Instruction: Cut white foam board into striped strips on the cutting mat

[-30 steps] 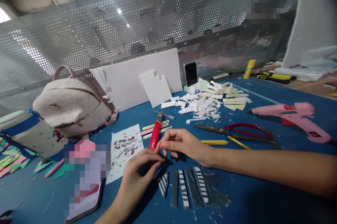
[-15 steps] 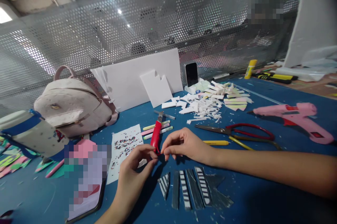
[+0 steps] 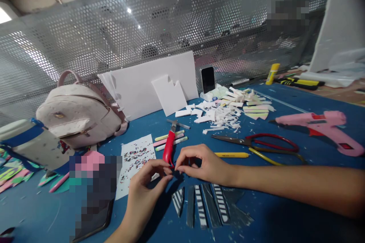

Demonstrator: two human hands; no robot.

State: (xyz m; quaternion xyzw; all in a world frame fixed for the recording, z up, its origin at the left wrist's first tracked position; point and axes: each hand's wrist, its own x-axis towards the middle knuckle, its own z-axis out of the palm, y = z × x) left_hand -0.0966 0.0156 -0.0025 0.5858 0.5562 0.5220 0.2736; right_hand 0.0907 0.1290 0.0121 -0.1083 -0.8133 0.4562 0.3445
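Note:
My left hand [image 3: 146,188] and my right hand [image 3: 201,164] meet fingertip to fingertip above the blue table [image 3: 285,212]. Both are pinched on something tiny that I cannot make out. The pinch is just below the tip of a red utility knife [image 3: 169,145] that lies on the table. Right under my hands lie several black-and-white striped strips [image 3: 201,207] side by side. To the left of my hands is a white sheet [image 3: 136,161] sprinkled with small dark bits.
Red-handled scissors [image 3: 256,143], a yellow pen [image 3: 231,155] and a pink glue gun [image 3: 322,125] lie to the right. White foam scraps [image 3: 225,111], foam boards [image 3: 148,83] and a phone [image 3: 207,79] sit behind. A beige backpack [image 3: 76,113] stands at left.
Both hands have slid slightly toward me and stayed pinched together; the view has shifted a little.

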